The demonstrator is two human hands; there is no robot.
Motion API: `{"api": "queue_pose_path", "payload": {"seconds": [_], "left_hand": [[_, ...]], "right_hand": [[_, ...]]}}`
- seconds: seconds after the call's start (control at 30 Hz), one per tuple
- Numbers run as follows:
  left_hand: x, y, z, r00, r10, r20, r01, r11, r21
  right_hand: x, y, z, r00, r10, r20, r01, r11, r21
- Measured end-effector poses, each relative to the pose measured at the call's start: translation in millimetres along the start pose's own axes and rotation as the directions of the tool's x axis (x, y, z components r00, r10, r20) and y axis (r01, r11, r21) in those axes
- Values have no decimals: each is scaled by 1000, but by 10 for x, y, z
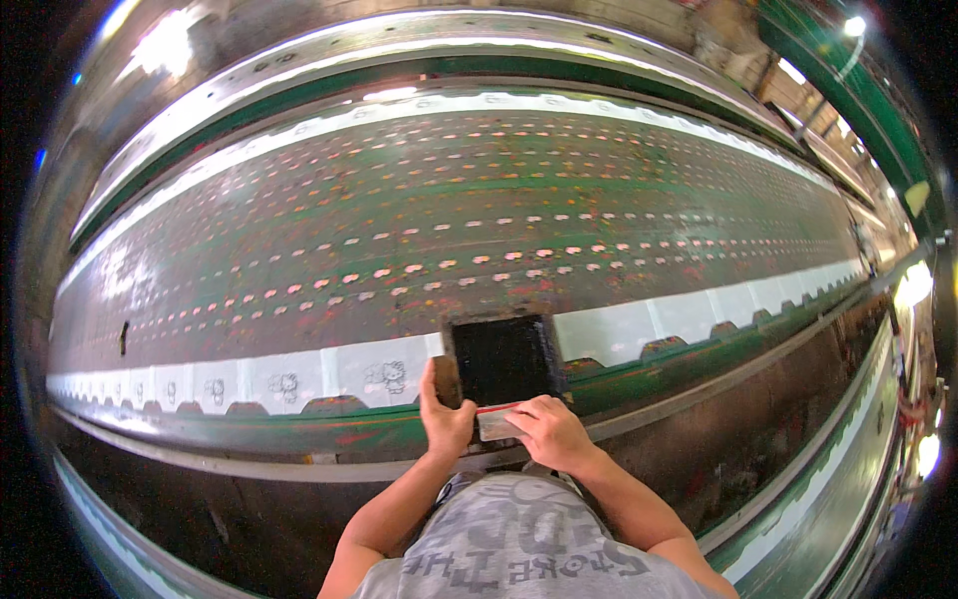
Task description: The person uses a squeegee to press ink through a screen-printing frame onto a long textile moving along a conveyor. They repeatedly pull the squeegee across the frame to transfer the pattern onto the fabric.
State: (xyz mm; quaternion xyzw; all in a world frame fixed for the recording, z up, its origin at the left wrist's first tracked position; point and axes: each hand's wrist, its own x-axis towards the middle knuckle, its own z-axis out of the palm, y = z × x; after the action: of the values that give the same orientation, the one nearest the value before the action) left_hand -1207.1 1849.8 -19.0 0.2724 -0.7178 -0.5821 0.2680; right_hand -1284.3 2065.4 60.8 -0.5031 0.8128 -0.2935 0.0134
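A small screen-printing frame [449, 371] with black ink over its mesh lies on the near edge of the long table, on a strip of white fabric [329, 374]. My left hand [446, 417] is closed on the frame's near left side, its thumb pointing inward. My right hand [551, 431] grips a flat, pale squeegee [496, 423] with a red line along its upper edge, held at the frame's near end. Left of the frame, the fabric carries a row of dark outlined cartoon figures [386, 378]. To its right the visible fabric looks plain.
The long green table [419, 190] is dotted with rows of pale and coloured marks. Another white fabric strip [492, 102] runs along its far side. A small dark object [124, 337] sits at the left. Behind me at right stands another table [798, 539].
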Motion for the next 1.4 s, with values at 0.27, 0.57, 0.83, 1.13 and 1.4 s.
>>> {"api": "queue_pose_path", "payload": {"seconds": [0.27,0.57,0.83,1.13,1.4], "left_hand": [[-120,154,464,991,127,-42,-132,983,-129],[-452,244,1829,990,139,-33,-142,984,-108],[-620,408,2479,997,55,-47,-59,993,-102],[-615,432,2595,999,40,-31,-43,992,-117],[-575,359,2645,1000,7,-18,-10,986,-169]], "right_hand": [[-432,467,-285,994,60,-94,-54,997,61],[-1153,1430,-982,979,96,-179,-70,987,147],[-1374,1888,-1480,995,20,-98,-14,998,59],[-1138,1907,-1600,994,-62,88,73,989,-125],[-675,2323,-1867,918,-57,392,121,983,-141]]}}
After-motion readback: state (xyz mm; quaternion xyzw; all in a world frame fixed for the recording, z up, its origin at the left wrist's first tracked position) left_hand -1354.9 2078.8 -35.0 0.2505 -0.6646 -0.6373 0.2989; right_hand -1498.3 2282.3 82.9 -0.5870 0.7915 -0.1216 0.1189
